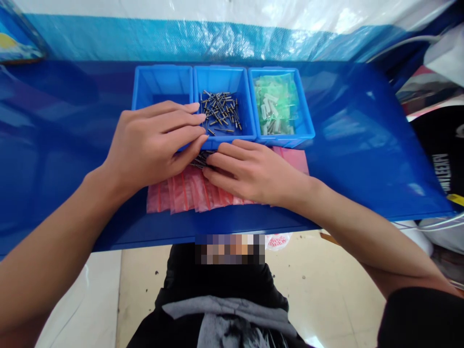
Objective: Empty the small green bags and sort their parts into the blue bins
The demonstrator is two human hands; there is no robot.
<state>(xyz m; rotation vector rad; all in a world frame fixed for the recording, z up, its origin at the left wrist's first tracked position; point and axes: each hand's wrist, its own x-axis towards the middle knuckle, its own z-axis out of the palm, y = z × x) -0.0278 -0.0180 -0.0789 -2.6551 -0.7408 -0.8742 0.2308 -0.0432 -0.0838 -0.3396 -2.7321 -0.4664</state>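
My left hand (155, 137) reaches over the front of the left blue bin (163, 72), fingers stretched out with their tips at the near left wall of the middle blue bin (221, 72). Dark rivets (219, 108) lie loose inside that middle bin. Just in front of it, my right hand (250, 169) has its fingers bent and pressed together on a small heap of similar dark pins (198, 160). That heap is partly hidden between both hands. Beneath them, overlapping pink zip bags (181, 195) lie on the blue table; my right hand covers some of them.
Green bags with pale cylindrical pieces (271, 108) fill the right blue bin (308, 128). The three bins stand side by side on the blue table (348, 145). Behind is a blue and white plastic sheet (181, 38). Cables and a black item (438, 150) sit at the far right.
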